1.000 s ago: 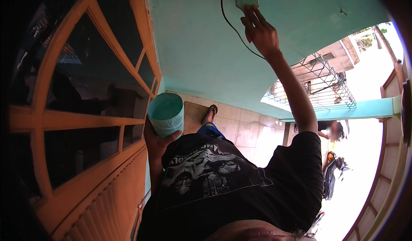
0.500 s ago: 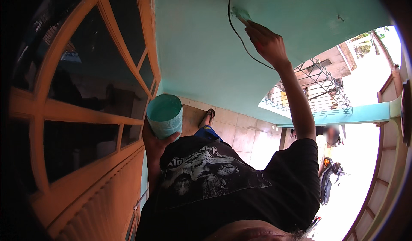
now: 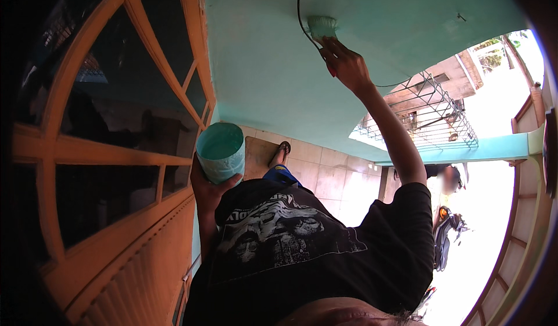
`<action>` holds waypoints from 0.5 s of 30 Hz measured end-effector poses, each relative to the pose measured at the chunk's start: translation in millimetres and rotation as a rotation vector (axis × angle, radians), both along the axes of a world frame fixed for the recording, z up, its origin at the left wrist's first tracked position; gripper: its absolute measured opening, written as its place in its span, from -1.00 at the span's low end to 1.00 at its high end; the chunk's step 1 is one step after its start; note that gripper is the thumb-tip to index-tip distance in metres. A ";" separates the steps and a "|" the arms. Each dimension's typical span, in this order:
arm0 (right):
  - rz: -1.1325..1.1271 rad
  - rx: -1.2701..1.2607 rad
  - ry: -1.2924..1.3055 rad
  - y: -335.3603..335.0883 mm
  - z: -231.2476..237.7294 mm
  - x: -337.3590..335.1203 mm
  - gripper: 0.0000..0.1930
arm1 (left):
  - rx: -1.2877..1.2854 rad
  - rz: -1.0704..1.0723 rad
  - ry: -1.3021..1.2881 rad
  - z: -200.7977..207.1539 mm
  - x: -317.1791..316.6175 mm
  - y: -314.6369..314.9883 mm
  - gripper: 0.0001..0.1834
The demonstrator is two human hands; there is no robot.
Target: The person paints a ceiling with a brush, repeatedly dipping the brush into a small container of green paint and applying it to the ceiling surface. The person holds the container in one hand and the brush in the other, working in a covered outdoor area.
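Note:
A wide paintbrush [image 3: 322, 27] with green-coated bristles rests against the turquoise wall [image 3: 261, 82]. My right hand [image 3: 347, 65] is closed around its handle, with the arm stretched up and forward. A thin dark cable [image 3: 299, 6] hangs down the wall just left of the bristles; it passes by my fingers, and part of it is hidden there. Low on the left, my left hand [image 3: 209, 187] grips a cylindrical paint container [image 3: 226, 168] from below and the side. Its open top shows a turquoise inside; how much paint it holds I cannot tell.
An orange-framed window [image 3: 119, 154] with dark panes stands close on my left. To the right are a wire grille [image 3: 433, 117] and a turquoise ledge [image 3: 494, 150]. Beyond them are a person [image 3: 436, 172] and a parked motorcycle [image 3: 446, 239]. Pale tiles [image 3: 302, 174] cover the floor.
My right hand has shifted left and slightly down, and the brush has turned so its bristles point more straight up. The cable's lower part has moved against my fingers. My left hand keeps its hold.

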State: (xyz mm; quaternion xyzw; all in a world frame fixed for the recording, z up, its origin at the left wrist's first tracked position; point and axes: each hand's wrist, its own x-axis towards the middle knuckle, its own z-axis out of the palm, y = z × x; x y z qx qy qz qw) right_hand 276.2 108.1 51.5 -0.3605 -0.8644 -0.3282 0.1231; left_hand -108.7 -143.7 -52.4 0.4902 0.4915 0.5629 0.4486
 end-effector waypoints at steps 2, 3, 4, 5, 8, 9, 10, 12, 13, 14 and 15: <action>0.004 -0.159 0.154 -8.1 15.0 -5.3 -0.81 | 0.001 0.003 0.021 0.0 -0.7 -1.6 -0.03; 0.007 -0.232 0.228 -10.3 29.9 -9.8 -0.80 | 0.012 0.010 0.028 1.4 0.3 0.0 -0.03; -0.074 -0.334 0.265 -9.7 45.7 -12.2 -0.77 | 0.023 0.018 0.035 3.8 1.7 0.7 -0.03; -0.158 -0.435 0.302 -9.7 61.0 -11.9 -0.75 | 0.035 0.023 0.040 4.9 2.8 1.2 -0.03; -0.053 -0.518 0.499 11.9 98.3 0.6 -0.79 | 0.016 0.019 0.066 -4.8 3.2 4.2 -0.01; 0.030 -0.501 0.554 18.2 112.3 5.0 -0.80 | -0.004 0.001 0.074 -3.3 2.6 4.8 0.00; 0.001 -0.479 0.522 17.9 125.1 10.2 -0.80 | -0.024 -0.021 0.083 -0.5 1.1 1.4 0.00; -0.028 -0.408 0.431 24.2 180.6 0.6 -0.81 | -0.016 -0.036 0.056 5.4 4.2 0.6 0.00; 0.004 -0.290 0.375 35.4 226.1 -18.9 -0.82 | 0.020 -0.009 0.019 7.1 7.8 4.4 -0.01; -0.005 -0.210 0.343 32.0 258.5 -28.7 -0.83 | 0.026 0.011 0.037 7.1 10.1 2.4 -0.04; -0.012 -0.130 0.311 28.2 289.7 -37.8 -0.84 | 0.021 0.004 0.042 9.2 11.2 3.8 -0.04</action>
